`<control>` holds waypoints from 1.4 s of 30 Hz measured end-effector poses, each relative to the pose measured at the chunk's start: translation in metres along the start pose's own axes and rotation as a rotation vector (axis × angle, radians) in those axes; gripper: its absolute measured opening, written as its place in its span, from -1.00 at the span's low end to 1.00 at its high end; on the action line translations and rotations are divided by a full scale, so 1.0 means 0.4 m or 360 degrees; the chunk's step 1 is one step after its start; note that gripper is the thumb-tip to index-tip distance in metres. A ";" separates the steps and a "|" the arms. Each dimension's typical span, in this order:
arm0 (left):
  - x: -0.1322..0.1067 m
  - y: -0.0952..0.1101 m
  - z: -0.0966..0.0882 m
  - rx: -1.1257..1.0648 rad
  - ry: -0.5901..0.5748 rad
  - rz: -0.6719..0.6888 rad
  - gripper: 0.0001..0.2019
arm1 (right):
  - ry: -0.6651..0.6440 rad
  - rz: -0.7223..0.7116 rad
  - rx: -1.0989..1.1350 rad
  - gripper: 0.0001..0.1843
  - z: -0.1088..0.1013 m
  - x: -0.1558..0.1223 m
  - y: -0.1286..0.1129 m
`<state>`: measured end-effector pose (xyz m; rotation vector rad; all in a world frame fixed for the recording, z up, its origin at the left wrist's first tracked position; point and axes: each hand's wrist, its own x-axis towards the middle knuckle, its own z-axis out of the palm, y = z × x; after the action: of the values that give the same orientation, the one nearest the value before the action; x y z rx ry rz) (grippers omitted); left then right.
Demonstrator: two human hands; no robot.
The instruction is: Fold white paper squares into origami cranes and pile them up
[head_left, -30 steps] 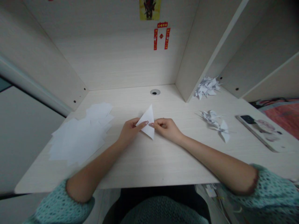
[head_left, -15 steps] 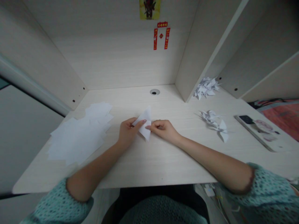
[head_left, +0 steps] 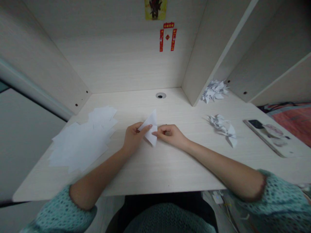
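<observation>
Left hand [head_left: 133, 137]: pinching the paper triangle [head_left: 152, 119], centre of frame
Right hand [head_left: 171, 133]: pinching its right edge
Risk: paper triangle may crease crookedly, if pulled unevenly

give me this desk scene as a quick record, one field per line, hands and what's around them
in hand: folded white paper
left hand: left hand, thumb on top, grips its left side
right hand: right hand pinches its right edge
robot-free left side: spread of white sheets
right side: small cluster of folded pieces; phone, back up
far right corner: paper heap beside the divider
surface: pale desk
</observation>
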<state>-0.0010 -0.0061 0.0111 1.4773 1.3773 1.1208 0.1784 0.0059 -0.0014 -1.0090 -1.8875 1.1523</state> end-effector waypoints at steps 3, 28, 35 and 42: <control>0.001 0.000 0.002 -0.0036 -0.0018 0.0019 -0.66 | 0.0077 -0.0013 0.0017 -0.49 0.009 0.000 0.003; 0.017 0.004 -0.013 -0.0270 0.0250 -0.0008 -0.69 | 0.0515 -0.0144 -0.0167 -0.65 -0.004 -0.007 -0.005; 0.002 0.006 0.001 -0.0177 0.0031 -0.0037 -0.69 | 0.0413 -0.0131 -0.0071 -0.68 0.024 -0.002 0.001; 0.010 -0.002 -0.005 -0.0330 0.0195 -0.0123 -0.67 | 0.0302 0.0025 -0.0037 -0.61 0.025 -0.008 0.002</control>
<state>-0.0029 -0.0019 0.0113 1.2157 1.3439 1.2809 0.1715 -0.0005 -0.0064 -1.1072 -1.7492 1.0082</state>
